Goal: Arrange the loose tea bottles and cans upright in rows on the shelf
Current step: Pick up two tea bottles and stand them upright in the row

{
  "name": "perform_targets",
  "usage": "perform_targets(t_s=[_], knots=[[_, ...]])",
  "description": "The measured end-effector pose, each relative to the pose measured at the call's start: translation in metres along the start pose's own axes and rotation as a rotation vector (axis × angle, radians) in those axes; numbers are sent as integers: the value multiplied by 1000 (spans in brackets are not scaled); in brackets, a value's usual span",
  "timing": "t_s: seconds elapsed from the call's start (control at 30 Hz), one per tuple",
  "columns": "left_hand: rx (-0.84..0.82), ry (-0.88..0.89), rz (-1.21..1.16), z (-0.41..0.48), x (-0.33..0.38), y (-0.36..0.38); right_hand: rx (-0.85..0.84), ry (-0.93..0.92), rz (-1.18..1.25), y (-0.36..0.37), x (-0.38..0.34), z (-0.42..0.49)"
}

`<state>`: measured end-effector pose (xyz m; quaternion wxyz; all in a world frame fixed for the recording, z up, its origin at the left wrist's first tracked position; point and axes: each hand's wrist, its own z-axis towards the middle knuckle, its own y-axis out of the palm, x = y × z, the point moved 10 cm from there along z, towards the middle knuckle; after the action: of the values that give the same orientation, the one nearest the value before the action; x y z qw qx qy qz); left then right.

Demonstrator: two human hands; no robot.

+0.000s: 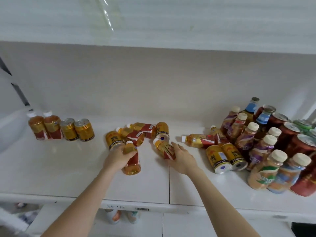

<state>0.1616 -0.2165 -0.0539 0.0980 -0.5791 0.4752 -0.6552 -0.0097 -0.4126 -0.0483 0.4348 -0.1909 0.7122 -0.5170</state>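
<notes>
Shelf [51,170] front edge lies nearest me, both forearms reaching over it. Left hand [118,157] is closed around the neck end of a lying tea bottle [132,161], fingers wrapped over its shoulder; right hand [182,156] cups a second tea bottle [165,148], also on its side, fingers partly curled and not fully closed. Step in hand, by my judgement: picking up loose stock from the middle heap [138,132] (bottles and gold cans mixed, all toppled). Farther left, the started row [60,128] stands upright against the back. Next move calls for lifting both, turning them cap-up and seating them beside that row.
</notes>
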Motion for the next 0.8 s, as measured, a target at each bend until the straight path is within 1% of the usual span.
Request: perform_targets(t_s=[0.1,0.2,0.27,0.37,0.47,0.53,0.63,0.7,0.8], knots=[[-51,-138,-266,8,-14,12,-21,2,25,9,-2,14],[-145,-256,-529,13,-19,26,-10,19,11,12,-1,26],[-185,-313,-622,9,-18,30,6,41,6,12,0,31],[-180,-364,-685,3,-20,35,42,82,19,11,4,35],[-184,-331,-731,-4,-16,37,92,135,97,8,11,32],[-178,-281,-687,-8,-12,36,143,157,196,4,16,25],[-107,-180,-610,-14,-2,32,192,187,449,1,24,11],[-58,-103,-570,-22,9,30,231,175,620,2,28,-1],[-43,5,-531,-35,27,36,275,122,758,5,32,-21]])
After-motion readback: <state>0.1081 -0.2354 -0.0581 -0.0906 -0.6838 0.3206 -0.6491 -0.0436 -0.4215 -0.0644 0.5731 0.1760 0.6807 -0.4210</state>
